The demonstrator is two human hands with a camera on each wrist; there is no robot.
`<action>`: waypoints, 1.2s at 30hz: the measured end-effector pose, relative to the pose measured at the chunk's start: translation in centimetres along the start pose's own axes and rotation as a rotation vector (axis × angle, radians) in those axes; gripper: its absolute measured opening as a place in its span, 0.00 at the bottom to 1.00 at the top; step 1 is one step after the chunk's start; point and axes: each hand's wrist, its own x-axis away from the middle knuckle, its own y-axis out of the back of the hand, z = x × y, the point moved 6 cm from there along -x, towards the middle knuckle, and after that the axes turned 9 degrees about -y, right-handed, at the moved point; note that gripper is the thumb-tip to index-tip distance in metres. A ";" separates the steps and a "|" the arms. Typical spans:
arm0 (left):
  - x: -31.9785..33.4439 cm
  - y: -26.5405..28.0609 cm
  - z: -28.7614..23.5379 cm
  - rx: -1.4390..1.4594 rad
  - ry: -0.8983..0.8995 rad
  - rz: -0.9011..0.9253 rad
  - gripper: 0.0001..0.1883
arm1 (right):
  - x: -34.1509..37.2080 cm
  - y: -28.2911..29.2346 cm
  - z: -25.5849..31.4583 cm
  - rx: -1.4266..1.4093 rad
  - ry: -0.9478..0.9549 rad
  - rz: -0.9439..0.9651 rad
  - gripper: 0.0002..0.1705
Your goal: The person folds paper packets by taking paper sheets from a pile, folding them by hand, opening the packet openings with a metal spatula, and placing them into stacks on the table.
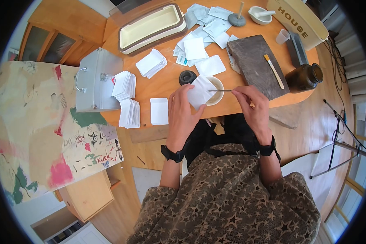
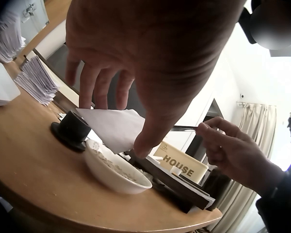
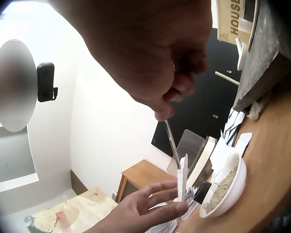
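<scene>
Centre frame, the left hand (image 1: 180, 109) pinches a white packet (image 1: 199, 92) between thumb and fingers; the right hand (image 1: 253, 105), fingertips clamped together, holds a thin tool (image 1: 224, 90) against it; a bowl (image 2: 106, 175) sits below.

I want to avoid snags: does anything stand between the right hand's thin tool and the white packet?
Nothing visible does. The thin tool pinched in the right hand reaches straight to the white packet, and the bowl sits below them.

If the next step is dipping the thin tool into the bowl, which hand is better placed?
Right, most likely: the right hand pinches the thin tool near the bowl, while the left hand is holding the white packet.
</scene>
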 end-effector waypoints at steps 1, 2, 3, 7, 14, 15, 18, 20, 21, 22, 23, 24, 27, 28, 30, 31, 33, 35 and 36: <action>0.1 0.1 0.0 -0.002 0.003 -0.001 0.37 | 0.0 0.3 -0.1 -0.007 -0.019 -0.017 0.04; 0.1 0.2 0.1 -0.009 0.023 -0.003 0.36 | -0.1 0.5 -0.2 -0.014 -0.038 -0.034 0.04; 0.2 0.3 0.2 -0.015 0.043 -0.005 0.36 | -0.1 0.6 -0.2 -0.015 -0.036 -0.032 0.04; 1.0 1.5 1.0 -0.055 0.067 -0.022 0.36 | -0.1 1.2 -1.1 -0.097 -0.139 -0.101 0.05; 4.3 4.9 4.9 -0.145 0.216 -0.091 0.32 | 0.1 1.4 -1.3 -0.115 -0.201 -0.112 0.06; 4.8 5.3 5.5 -0.146 0.234 -0.111 0.32 | 0.1 1.3 -1.3 -0.117 -0.202 -0.111 0.06; 6.3 5.9 6.6 -0.158 0.288 -0.129 0.32 | 0.2 1.2 -1.4 -0.107 -0.217 -0.101 0.06; 7.4 5.8 7.6 -0.150 0.337 -0.134 0.32 | 0.2 1.1 -1.3 -0.091 -0.205 -0.093 0.06; 7.6 5.7 7.7 -0.151 0.337 -0.133 0.32 | 0.1 1.1 -1.2 -0.091 -0.205 -0.093 0.06; 8.0 5.7 7.9 -0.181 0.366 -0.128 0.32 | 0.1 1.1 -1.2 -0.090 -0.209 -0.086 0.06; 8.3 5.6 8.0 -0.211 0.395 -0.123 0.32 | 0.1 1.1 -1.2 -0.088 -0.212 -0.079 0.07; 8.3 5.7 7.9 -0.211 0.394 -0.123 0.32 | 0.1 1.1 -1.3 -0.088 -0.212 -0.080 0.07; 8.4 5.4 7.8 -0.289 0.442 -0.059 0.33 | 0.2 1.0 -1.5 -0.085 -0.221 -0.067 0.07; 8.4 5.3 7.8 -0.310 0.455 -0.039 0.33 | 0.2 0.9 -1.6 -0.084 -0.222 -0.066 0.07; 8.4 5.0 8.0 -0.332 0.468 -0.017 0.34 | 0.2 0.9 -1.7 -0.083 -0.225 -0.066 0.06; 8.5 4.7 8.3 -0.353 0.453 -0.011 0.34 | 0.3 0.9 -1.7 -0.081 -0.228 -0.064 0.06; 8.4 4.5 8.3 -0.374 0.438 -0.004 0.34 | 0.3 0.9 -1.7 -0.079 -0.231 -0.062 0.06; 8.3 4.2 8.3 -0.396 0.493 0.041 0.35 | 0.3 0.8 -1.9 -0.051 -0.240 -0.041 0.06; 8.4 4.1 8.3 -0.395 0.490 0.042 0.35 | 0.3 0.8 -2.0 -0.050 -0.241 -0.043 0.06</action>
